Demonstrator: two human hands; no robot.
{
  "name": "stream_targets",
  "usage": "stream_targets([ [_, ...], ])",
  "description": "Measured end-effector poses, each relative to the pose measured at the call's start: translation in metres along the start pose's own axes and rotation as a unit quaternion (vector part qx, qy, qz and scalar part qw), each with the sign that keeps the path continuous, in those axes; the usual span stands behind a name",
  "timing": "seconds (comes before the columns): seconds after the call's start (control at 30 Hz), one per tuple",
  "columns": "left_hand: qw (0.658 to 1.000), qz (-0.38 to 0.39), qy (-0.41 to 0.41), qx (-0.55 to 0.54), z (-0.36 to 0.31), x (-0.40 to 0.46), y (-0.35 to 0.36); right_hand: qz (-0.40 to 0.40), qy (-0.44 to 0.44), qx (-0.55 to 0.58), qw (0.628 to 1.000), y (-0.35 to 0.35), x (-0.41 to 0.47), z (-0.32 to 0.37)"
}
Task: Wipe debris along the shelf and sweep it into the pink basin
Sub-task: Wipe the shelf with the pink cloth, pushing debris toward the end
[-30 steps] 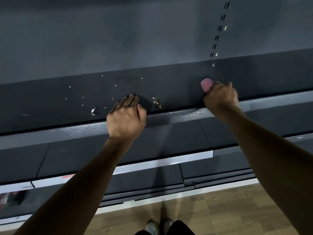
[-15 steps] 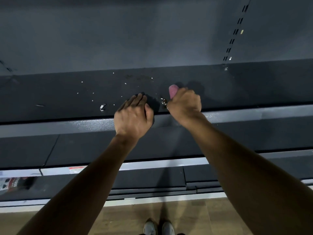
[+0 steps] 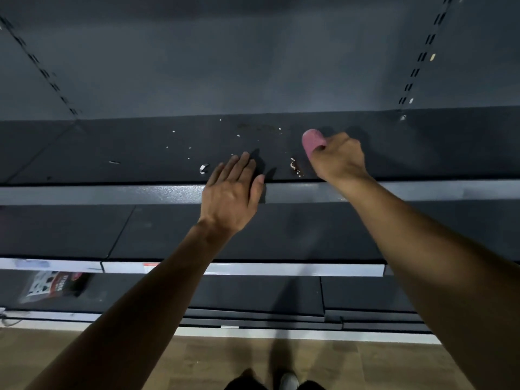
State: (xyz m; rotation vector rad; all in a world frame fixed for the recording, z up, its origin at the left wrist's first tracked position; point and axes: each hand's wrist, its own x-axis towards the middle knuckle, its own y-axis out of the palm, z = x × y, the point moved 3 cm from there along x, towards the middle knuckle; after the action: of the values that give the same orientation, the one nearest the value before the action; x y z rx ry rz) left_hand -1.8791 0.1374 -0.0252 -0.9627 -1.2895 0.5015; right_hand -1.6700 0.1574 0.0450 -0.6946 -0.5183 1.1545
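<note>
A dark shelf [image 3: 140, 153] runs across the view with pale crumbs [image 3: 238, 135] scattered on it. A small brown pile of debris [image 3: 295, 166] lies near its front edge, between my hands. My right hand [image 3: 339, 159] grips a pink cloth [image 3: 311, 142] that sticks out past my fingers, just right of the pile. My left hand [image 3: 233, 192] lies flat with straight fingers over the grey front lip [image 3: 112, 194] of the shelf, fingertips on the shelf surface. A small silvery scrap [image 3: 204, 168] sits left of my fingers. No pink basin is in view.
A grey back panel [image 3: 253, 66] with slotted uprights rises behind the shelf. Lower dark shelves [image 3: 70, 232] with white price strips step out below. A printed package [image 3: 53, 285] lies on a lower shelf at left. Wooden floor and my shoes show at the bottom.
My right hand with the pink cloth swept left toward my left hand, then pulled back slightly right, leaving the brown pile exposed. My left hand's fingers have spread and straightened.
</note>
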Motion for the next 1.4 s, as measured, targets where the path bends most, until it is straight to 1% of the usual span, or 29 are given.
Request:
stream_targets([
  [0.13, 1.0, -0.01, 0.017, 0.018, 0.033, -0.018, -0.006, -0.038, -0.01, -0.104, 0.994, -0.001, -0.009, -0.007],
  [0.2, 0.999, -0.021, 0.033, 0.015, 0.04, -0.021, -0.007, -0.04, -0.017, -0.158, 0.986, 0.009, -0.015, -0.004],
  [0.27, 0.999, -0.026, 0.037, 0.01, 0.041, -0.022, -0.006, -0.037, -0.006, -0.187, 0.982, 0.017, -0.017, 0.0],
  [0.47, 0.999, -0.041, 0.012, -0.004, 0.037, -0.024, -0.001, -0.045, 0.035, -0.186, 0.981, 0.018, -0.017, 0.01],
  [0.63, 0.997, -0.069, 0.017, -0.007, 0.035, -0.024, 0.003, -0.036, -0.001, -0.189, 0.981, 0.024, -0.028, 0.033],
  [0.8, 0.994, -0.104, 0.026, -0.003, 0.037, -0.024, 0.004, -0.042, 0.01, -0.13, 0.991, 0.039, -0.036, 0.051],
  [0.87, 0.994, -0.108, 0.027, -0.005, 0.036, -0.024, 0.005, -0.051, 0.01, -0.084, 0.995, 0.048, -0.037, 0.056],
  [0.93, 0.994, -0.108, 0.026, -0.008, 0.036, -0.024, 0.004, -0.056, 0.038, -0.014, 0.998, 0.056, -0.031, 0.054],
  [1.0, 0.994, -0.101, 0.026, -0.01, 0.037, -0.024, 0.002, -0.046, 0.086, 0.043, 0.994, 0.056, -0.023, 0.049],
  [1.07, 0.996, -0.089, 0.026, -0.015, 0.037, -0.024, 0.001, -0.038, 0.116, 0.07, 0.99, 0.046, -0.021, 0.044],
  [1.1, 0.996, -0.082, 0.025, -0.017, 0.037, -0.024, 0.002, -0.047, 0.118, 0.073, 0.989, 0.039, -0.02, 0.041],
  [1.17, 0.997, -0.073, 0.021, -0.018, 0.037, -0.025, 0.003, -0.086, 0.105, 0.058, 0.989, 0.023, -0.02, 0.033],
  [1.23, 0.998, -0.064, 0.012, -0.016, 0.037, -0.025, 0.004, -0.102, 0.092, 0.019, 0.99, 0.011, -0.022, 0.026],
  [1.3, 0.998, -0.058, 0.005, -0.019, 0.037, -0.025, 0.004, -0.082, 0.089, -0.033, 0.992, 0.01, -0.024, 0.024],
  [1.4, 0.998, -0.051, 0.001, -0.029, 0.037, -0.024, 0.002, -0.022, 0.078, -0.132, 0.988, 0.024, -0.027, 0.037],
])
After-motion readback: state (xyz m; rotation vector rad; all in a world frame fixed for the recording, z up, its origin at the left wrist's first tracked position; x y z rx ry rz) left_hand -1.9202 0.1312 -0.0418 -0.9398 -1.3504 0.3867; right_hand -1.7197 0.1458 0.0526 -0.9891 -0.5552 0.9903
